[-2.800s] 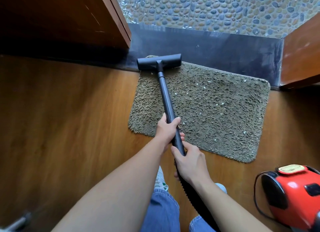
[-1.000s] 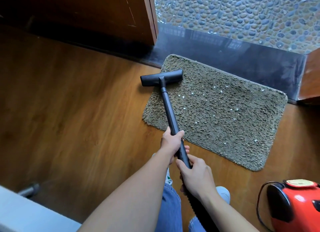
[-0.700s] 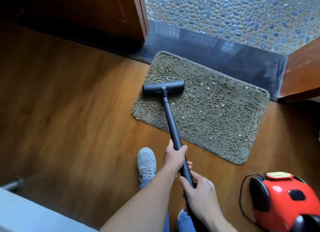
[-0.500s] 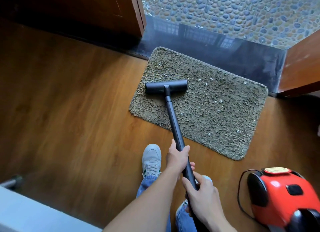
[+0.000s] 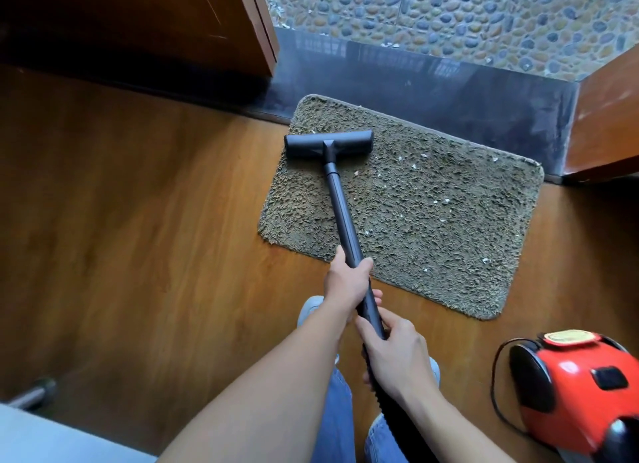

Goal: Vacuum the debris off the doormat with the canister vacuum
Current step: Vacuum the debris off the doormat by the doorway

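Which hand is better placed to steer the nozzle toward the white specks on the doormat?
Left, probably. The left hand grips the wand farther forward, nearer the nozzle; the right hand holds its rear end. Specks lie on the doormat's right part.

Nothing here can be read from where I stand. The only likely spot is a yellowish oval label (image 5: pixel 570 337) on top of the red canister vacuum (image 5: pixel 584 397) at the lower right of the frame. Whatever is printed on it is too blurred and small to make out.
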Demonstrator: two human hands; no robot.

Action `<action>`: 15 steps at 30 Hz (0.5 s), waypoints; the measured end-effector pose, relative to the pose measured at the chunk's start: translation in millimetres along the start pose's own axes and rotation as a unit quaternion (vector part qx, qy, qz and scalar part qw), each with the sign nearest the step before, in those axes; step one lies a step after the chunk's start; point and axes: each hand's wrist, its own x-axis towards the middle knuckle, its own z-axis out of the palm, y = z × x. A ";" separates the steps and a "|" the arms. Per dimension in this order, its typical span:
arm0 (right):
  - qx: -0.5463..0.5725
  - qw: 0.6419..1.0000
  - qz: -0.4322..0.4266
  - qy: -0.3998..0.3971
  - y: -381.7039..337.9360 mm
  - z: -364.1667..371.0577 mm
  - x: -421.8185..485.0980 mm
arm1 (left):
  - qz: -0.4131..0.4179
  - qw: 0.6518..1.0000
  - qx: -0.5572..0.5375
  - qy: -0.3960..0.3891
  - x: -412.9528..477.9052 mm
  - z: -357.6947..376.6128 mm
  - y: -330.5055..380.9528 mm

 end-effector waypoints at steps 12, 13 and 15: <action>0.027 0.999 0.022 -0.024 -32.8 -0.2 13.6 | 0.000 1.000 0.011 0.002 12.8 -9.3 34.8; 0.027 0.999 0.023 -0.024 -29.7 -2.6 11.0 | -0.002 1.000 0.011 0.002 9.2 -6.8 31.8; 0.022 0.999 0.020 -0.026 -21.2 -8.8 3.8 | -0.007 1.000 0.005 0.002 -0.2 -1.1 23.8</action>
